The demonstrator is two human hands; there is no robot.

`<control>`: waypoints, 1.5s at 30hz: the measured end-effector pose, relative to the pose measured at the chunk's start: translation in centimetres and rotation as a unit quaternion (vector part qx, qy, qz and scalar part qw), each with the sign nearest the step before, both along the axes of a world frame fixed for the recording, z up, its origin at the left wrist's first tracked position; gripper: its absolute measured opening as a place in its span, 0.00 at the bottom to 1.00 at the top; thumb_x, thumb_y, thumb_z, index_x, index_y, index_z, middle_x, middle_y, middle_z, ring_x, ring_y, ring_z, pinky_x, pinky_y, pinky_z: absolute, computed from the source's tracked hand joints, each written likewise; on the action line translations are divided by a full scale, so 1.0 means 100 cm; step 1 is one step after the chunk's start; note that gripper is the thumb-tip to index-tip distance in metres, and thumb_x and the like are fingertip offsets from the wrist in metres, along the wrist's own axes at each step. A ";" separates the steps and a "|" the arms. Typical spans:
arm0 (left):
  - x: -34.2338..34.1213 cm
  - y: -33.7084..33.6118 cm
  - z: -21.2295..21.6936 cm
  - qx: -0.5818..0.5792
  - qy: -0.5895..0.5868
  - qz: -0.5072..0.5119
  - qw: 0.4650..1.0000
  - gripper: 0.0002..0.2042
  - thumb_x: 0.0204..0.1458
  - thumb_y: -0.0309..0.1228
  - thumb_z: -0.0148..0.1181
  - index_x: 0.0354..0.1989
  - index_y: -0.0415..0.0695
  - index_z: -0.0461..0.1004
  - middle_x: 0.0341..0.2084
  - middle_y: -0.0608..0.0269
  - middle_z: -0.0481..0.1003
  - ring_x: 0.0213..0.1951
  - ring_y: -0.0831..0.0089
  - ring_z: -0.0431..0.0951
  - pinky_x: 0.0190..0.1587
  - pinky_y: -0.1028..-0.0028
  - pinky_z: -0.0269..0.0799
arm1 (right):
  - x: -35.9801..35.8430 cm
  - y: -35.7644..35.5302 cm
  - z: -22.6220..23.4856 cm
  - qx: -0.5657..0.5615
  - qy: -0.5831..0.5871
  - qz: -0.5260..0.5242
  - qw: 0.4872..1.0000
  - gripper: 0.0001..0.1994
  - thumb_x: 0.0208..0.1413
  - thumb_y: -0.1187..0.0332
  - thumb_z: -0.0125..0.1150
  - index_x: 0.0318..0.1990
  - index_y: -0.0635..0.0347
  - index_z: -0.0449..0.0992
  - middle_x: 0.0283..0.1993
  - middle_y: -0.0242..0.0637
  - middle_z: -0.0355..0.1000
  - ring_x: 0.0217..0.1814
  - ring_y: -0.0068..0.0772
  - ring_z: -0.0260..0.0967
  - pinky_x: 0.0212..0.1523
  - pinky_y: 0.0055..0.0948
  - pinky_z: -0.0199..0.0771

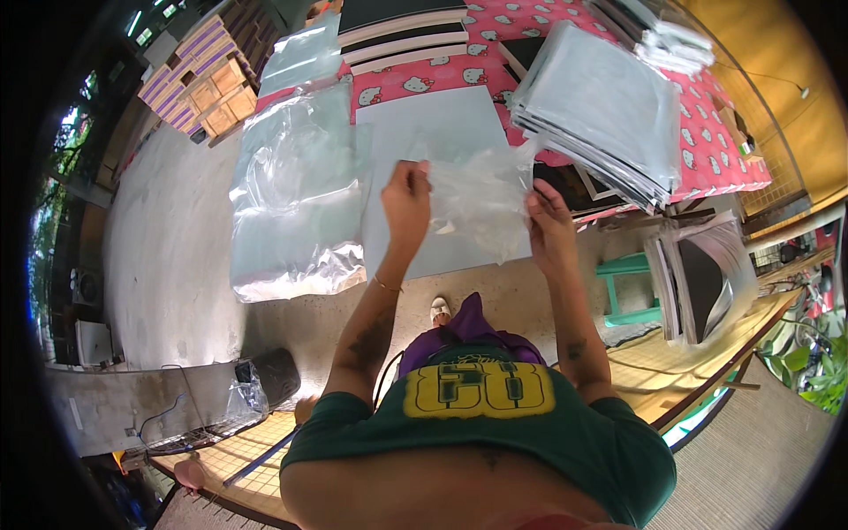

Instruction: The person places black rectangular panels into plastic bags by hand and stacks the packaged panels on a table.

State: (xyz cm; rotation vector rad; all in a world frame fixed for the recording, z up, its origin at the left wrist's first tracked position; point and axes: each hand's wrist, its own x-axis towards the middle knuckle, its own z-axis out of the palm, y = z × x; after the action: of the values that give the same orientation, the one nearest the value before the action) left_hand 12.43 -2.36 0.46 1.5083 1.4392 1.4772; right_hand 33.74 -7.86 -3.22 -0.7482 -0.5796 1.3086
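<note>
Fingers [416, 174] of the left hand [406, 205] pinch the left side of a crumpled clear plastic film [481, 201], while those of the right hand [552, 223] grip its right edge; the film stretches between them. Concrete floor [168, 256] spreads widely left of the fingers, and a narrower strip runs between them and the body. Beyond and right of the fingers extends the surface [726, 181], its pink cloth bending around the far right corner. Directly under the film, a pale flat board [428, 128] reaches past the fingers, its near edge bordering the floor strip. Flat plastic bags [296, 190] crowd the left hand's side; wrapped panels [609, 110], stacked slightly askew, rise just beyond the right hand.

Large yellow printing crosses the green shirt [353, 426], nearer the body than the fingers. White cartoon cat heads pattern the cloth beyond them.

Both forearms come up from the body, hands level and apart; the left is curled with its back showing, above a thin bracelet [387, 285], the right more loosely bent.
</note>
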 end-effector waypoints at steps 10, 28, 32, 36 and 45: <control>-0.111 0.004 -0.075 -0.085 0.044 -0.008 0.995 0.06 0.48 0.21 0.54 0.34 0.36 0.66 0.21 0.61 0.74 0.26 0.73 0.75 0.29 0.76 0.70 | 0.066 -0.008 0.001 0.000 0.113 0.089 0.990 0.12 0.54 0.70 0.53 0.46 0.55 0.67 0.42 0.36 0.70 0.45 0.27 0.69 0.40 0.30 0.74; -0.076 -0.015 0.044 0.046 0.369 -0.295 0.880 0.17 0.45 0.13 0.48 0.39 0.45 0.76 0.44 0.59 0.68 0.39 0.69 0.70 0.38 0.74 0.67 | 0.107 -0.001 0.037 -0.079 -0.872 -0.049 0.481 0.11 0.48 0.59 0.59 0.35 0.54 0.79 0.45 0.42 0.71 0.43 0.48 0.71 0.44 0.43 0.71; -0.104 -0.042 0.059 0.014 0.289 -0.379 0.879 0.21 0.45 0.11 0.46 0.43 0.49 0.77 0.44 0.55 0.68 0.40 0.66 0.71 0.41 0.73 0.66 | 0.144 -0.005 0.047 -0.037 -0.874 0.017 0.484 0.12 0.49 0.58 0.58 0.35 0.54 0.79 0.41 0.43 0.73 0.42 0.48 0.72 0.42 0.41 0.72; -0.107 -0.071 0.094 -0.027 0.208 -0.441 0.873 0.21 0.44 0.11 0.48 0.44 0.46 0.76 0.39 0.55 0.70 0.40 0.67 0.71 0.40 0.73 0.66 | 0.153 0.006 0.108 -0.181 -0.766 0.271 0.554 0.17 0.48 0.53 0.62 0.34 0.60 0.78 0.24 0.40 0.71 0.33 0.33 0.72 0.34 0.28 0.69; -0.114 -0.084 0.079 0.077 0.497 -0.260 0.824 0.05 0.38 0.24 0.65 0.25 0.42 0.75 0.42 0.54 0.71 0.51 0.58 0.68 0.51 0.66 0.64 | 0.215 0.012 0.035 -0.066 -0.317 0.142 0.936 0.20 0.49 0.63 0.64 0.47 0.64 0.70 0.42 0.34 0.71 0.42 0.26 0.67 0.45 0.25 0.66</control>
State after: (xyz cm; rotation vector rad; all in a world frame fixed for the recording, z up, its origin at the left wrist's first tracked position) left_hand 0.98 -10.78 8.38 2.7172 1.1998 0.4249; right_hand 55.25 -6.69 0.24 -1.2495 -1.1579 1.3705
